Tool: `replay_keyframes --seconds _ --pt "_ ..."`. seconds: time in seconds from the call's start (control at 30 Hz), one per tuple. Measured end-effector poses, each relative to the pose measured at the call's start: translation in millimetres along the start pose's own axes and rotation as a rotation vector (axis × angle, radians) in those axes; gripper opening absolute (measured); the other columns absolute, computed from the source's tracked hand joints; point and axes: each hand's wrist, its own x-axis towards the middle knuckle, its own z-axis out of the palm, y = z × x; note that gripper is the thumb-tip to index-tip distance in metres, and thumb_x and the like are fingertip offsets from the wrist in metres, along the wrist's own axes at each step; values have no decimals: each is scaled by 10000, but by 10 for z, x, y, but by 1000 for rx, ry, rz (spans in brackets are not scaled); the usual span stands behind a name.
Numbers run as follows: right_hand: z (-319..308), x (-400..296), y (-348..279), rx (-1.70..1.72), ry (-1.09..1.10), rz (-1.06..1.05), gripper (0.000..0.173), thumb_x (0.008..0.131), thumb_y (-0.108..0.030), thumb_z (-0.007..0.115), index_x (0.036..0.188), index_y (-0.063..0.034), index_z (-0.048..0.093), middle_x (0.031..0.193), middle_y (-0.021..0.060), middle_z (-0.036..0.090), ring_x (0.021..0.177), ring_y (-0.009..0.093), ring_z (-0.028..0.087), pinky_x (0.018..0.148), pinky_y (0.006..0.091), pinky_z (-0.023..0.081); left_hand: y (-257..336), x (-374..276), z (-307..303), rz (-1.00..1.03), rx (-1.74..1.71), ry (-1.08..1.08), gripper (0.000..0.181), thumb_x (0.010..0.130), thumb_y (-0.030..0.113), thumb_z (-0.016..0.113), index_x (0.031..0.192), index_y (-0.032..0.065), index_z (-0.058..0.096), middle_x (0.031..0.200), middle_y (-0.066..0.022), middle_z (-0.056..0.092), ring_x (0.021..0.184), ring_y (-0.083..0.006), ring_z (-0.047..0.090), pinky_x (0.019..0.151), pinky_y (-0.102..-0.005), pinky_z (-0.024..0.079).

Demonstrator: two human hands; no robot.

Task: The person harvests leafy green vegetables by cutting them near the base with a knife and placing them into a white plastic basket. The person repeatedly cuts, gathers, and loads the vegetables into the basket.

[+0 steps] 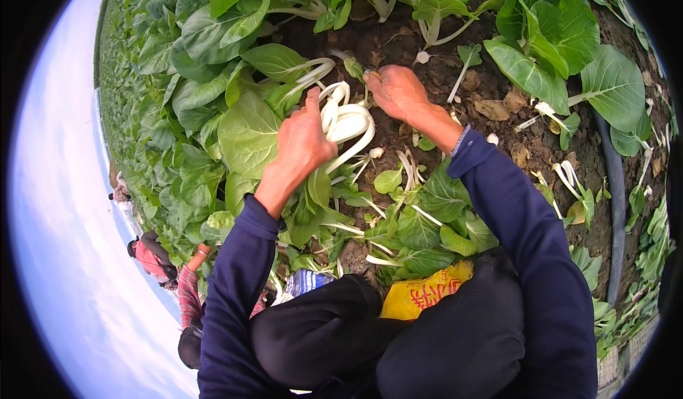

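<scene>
My left hand grips a head of bok choy by its thick white stems, whose cut-looking base faces right. The broad green leaves of the head spread to the left, behind and under the hand. Just to the right, my right hand is closed in a fist above the soil. A bit of metal shows at its fingertips, seemingly a small tool; the rest is hidden inside the fist. Close by those fingertips hangs a small yellow-green leaf.
Dense standing bok choy fills the left and top. Trimmed leaves litter the brown soil. A dark hose runs along the right. A yellow bag bearing writing lies between my knees. Several people, one in a plaid sleeve, are at left.
</scene>
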Motion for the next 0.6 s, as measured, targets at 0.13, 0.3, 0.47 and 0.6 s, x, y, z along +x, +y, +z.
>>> replay_keyframes --seconds 0.13,0.3,0.47,0.6 --pt "133 -31 59 -75 -103 106 491 975 -393 545 802 41 695 845 290 675 862 496 648 741 549 510 -124 -81 110 -10 -99 -4 972 651 134 733 1510 -28 308 1124 -287 659 1032 -437 653 912 -467 533" --pt "176 -11 56 -18 -147 104 493 979 -403 549 824 44 690 849 288 675 861 500 647 741 552 506 -243 -98 221 4 -162 26 920 647 138 737 1465 -51 363 1102 -272 669 1024 -434 652 892 -472 539" --pt "167 -3 -56 -161 -232 29 470 969 -387 577 830 47 693 833 286 675 841 495 653 728 550 509 -216 -128 318 204 -71 178 720 617 104 744 1290 -49 540 994 -243 666 919 -410 659 815 -482 543" --pt "-245 -438 115 -242 11 -24 347 970 -313 628 947 32 658 764 282 632 778 470 645 669 518 500 -177 -432 320 316 -49 230 693 603 95 760 1252 -40 559 1004 -197 632 939 -376 613 812 -464 502"
